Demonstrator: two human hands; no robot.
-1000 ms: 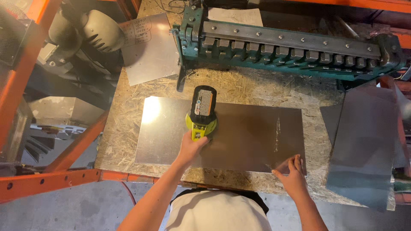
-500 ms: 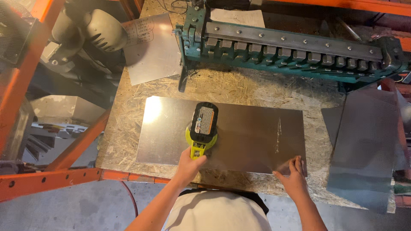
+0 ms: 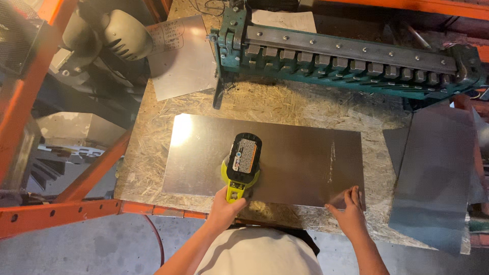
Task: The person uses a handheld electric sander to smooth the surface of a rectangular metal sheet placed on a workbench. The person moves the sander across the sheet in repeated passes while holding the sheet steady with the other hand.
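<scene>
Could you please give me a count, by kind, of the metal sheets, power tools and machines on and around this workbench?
Metal sheets: 3 – dark sheet under the sander, small sheet at upper left, grey sheet at right
Yellow-green cordless sander, gripped by the left hand: 1
Green sheet-metal brake: 1
Total: 5

"How many metal sheets do you count?"

"Three: one dark sheet [image 3: 300,153] on the bench, one grey sheet [image 3: 433,178] off to the right, one pale sheet [image 3: 183,61] at the back left."

"Tools?"

"One yellow-green sander [image 3: 241,163], one green bending brake [image 3: 346,63]."

"Hands?"

"Two, a left hand [image 3: 224,211] and a right hand [image 3: 349,216]."
</scene>
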